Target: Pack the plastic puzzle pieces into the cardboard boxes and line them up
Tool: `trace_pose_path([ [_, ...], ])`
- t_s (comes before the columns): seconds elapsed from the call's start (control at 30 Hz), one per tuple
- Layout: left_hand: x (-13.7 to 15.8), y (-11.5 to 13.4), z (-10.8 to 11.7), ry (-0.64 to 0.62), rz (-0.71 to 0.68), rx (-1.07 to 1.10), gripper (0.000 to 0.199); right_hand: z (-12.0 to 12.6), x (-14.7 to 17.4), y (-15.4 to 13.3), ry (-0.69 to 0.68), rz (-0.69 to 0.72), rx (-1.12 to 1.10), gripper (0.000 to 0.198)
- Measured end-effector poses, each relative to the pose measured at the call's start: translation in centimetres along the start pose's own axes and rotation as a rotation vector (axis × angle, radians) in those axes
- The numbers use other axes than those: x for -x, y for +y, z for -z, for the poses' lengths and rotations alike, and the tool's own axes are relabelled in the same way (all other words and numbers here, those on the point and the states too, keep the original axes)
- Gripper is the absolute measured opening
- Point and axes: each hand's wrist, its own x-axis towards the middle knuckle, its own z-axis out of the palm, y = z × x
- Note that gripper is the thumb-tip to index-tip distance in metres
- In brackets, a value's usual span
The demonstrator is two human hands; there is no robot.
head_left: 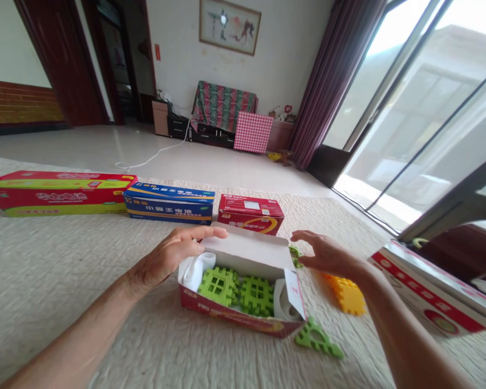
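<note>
A red cardboard box [227, 312] stands in front of me with its white-lined lid flap [247, 244] raised at the back. Inside lie two green interlocking toy plates [257, 295] with window cut-outs, between a white cloth-like item [200, 270] at the left and a whitish piece [282, 302] at the right. My left hand [172, 254] is at the flap's left edge, fingers stretched across its corner; firm contact cannot be told. Off the flap's right edge, my right hand [326, 254] is open, thumb and fingers apart, holding nothing.
Beside the box lie a green triangular piece [318, 339] and yellow-orange pieces [348, 296]. Behind stand a long red-and-green box [60, 197], a blue box [168, 208] and another red box [249, 213]. A white-and-red carton [433, 297] is at the right, on the quilted mat [85, 259].
</note>
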Motion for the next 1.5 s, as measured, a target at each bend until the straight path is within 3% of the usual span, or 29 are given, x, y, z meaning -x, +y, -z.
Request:
trace_pose_path([
  [0.27,-0.1,-0.3,0.0,-0.002,-0.015,0.019,0.045,-1.0,-0.4,-1.5,-0.044,-0.008,0.067,0.02],
  [0.4,-0.1,-0.2,0.0,0.003,-0.019,0.026,0.043,-0.1,-0.4,-1.8,-0.035,-0.017,0.102,0.022],
  [0.5,-0.1,-0.1,0.0,0.012,-0.036,0.026,0.043,1.5,0.2,-3.4,0.124,0.014,0.107,0.025],
  [0.6,0.0,0.1,0.0,0.015,-0.053,0.003,0.043,3.3,1.3,-6.1,0.334,0.131,0.098,0.028],
  [0.7,-0.1,0.2,0.0,-0.002,-0.057,-0.023,0.043,4.0,2.0,-8.0,0.401,0.184,0.146,0.028],
  [0.83,0.0,0.3,-0.1,0.012,-0.062,-0.044,0.044,3.9,1.8,-7.0,0.397,0.059,0.276,0.023],
  [0.93,-0.1,0.6,-0.5,0.056,-0.075,-0.079,0.043,4.1,1.8,-6.6,0.512,-0.064,0.316,0.025],
  [1.0,-0.2,0.8,-0.8,0.116,-0.073,-0.117,0.044,4.4,2.2,-7.8,0.574,-0.034,0.241,0.025],
  [1.13,-0.4,1.2,-1.4,0.216,-0.05,-0.19,0.045,3.9,3.3,-12.5,0.469,0.137,-0.022,0.023],
  [1.23,-0.4,1.3,-1.7,0.214,-0.044,-0.214,0.047,2.4,3.6,-15.0,0.319,0.172,-0.1,0.022],
  [1.37,-0.4,1.5,-1.7,0.205,-0.062,-0.237,0.048,0.8,3.4,-15.9,0.155,0.176,-0.064,0.022],
  [1.5,-0.4,1.5,-1.7,0.209,-0.069,-0.234,0.047,1.2,3.4,-15.4,0.147,0.168,-0.024,0.023],
])
